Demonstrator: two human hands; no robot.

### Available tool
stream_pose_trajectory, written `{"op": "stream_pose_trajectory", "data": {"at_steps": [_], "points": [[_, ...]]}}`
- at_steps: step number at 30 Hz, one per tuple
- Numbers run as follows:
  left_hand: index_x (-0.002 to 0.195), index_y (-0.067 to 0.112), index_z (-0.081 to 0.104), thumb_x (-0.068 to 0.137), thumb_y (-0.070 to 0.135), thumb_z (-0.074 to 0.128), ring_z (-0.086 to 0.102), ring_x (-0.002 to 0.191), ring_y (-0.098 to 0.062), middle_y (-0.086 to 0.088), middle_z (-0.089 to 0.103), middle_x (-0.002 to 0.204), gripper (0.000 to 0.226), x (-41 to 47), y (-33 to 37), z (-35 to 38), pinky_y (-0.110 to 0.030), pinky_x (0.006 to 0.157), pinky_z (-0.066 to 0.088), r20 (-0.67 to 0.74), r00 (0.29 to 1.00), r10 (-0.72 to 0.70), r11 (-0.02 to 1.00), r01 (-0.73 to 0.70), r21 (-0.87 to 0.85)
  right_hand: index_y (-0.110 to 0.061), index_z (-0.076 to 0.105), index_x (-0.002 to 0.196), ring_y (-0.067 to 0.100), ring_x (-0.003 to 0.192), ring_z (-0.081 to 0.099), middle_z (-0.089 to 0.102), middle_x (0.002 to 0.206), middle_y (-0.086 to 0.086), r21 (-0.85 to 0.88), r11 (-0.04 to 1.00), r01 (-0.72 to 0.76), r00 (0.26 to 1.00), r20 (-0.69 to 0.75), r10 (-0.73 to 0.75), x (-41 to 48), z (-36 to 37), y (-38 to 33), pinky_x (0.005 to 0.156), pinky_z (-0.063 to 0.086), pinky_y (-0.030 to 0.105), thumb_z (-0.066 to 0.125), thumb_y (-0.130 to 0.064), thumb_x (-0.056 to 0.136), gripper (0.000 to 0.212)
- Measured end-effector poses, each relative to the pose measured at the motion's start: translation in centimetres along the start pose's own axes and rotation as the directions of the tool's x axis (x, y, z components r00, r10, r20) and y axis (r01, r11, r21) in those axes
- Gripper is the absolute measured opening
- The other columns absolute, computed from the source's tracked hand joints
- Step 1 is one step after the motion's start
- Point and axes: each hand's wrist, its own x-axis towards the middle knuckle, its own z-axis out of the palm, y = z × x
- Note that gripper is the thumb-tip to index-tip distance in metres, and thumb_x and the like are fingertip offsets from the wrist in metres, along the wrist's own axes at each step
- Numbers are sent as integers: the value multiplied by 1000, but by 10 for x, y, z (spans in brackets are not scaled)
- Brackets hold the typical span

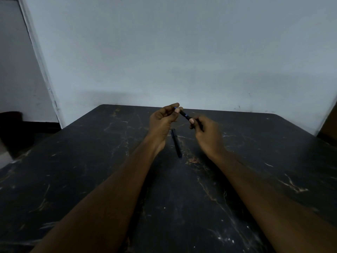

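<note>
pinching pen (185,115) end with left grip (162,119), clasping other end with right grip (206,132) above bench (91,161), likely to pull apart.

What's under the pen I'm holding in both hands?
A second dark slim pen lies flat on the scratched black table, below the held black pen. The left hand and right hand cover the held pen's ends.

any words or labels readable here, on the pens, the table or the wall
No text can be read.
The held pen, pinched between the left hand and the right hand, is too dark and small to show any print.
The same goes for the lying pen.
The table and the wall carry only scratches and marks.
</note>
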Motion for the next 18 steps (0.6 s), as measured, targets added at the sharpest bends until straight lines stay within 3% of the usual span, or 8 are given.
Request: {"op": "stream_pose_trajectory", "data": {"at_steps": [3,8,13,18], "points": [[108,6,68,89,19,68,58,59,9,8,65,83,23,-1,-1,-1,-7,51,43,-52,999,3,1000,-3,-3,-6,67,86,12,62,48,59,74,2,-19,999,33,999,-18,-33,0,1,0,53,30,23,59,-22,95,20],[82,18,62,88,28,69,54,68,-5,5,62,79,14,1,-1,-3,-10,48,42,-78,997,-7,1000,6,-1,-6,68,94,19,75,55,62,81,2,-16,999,34,999,-32,-35,1,2,-1,62,41,34,62,-20,93,15],[89,14,66,88,39,68,55,64,-8,5,69,83,24,4,0,-5,-18,51,42,-126,992,-19,999,24,33,-14,67,118,12,99,57,68,112,2,23,995,96,995,8,-97,2,3,0,82,47,27,59,-10,93,26],[105,2,68,86,39,70,52,53,-3,3,73,84,41,10,2,-13,-12,41,38,-255,967,-19,1000,14,-20,-16,67,117,16,99,55,65,109,6,-11,995,98,994,51,-98,4,5,2,82,46,32,55,-6,94,27]]}}
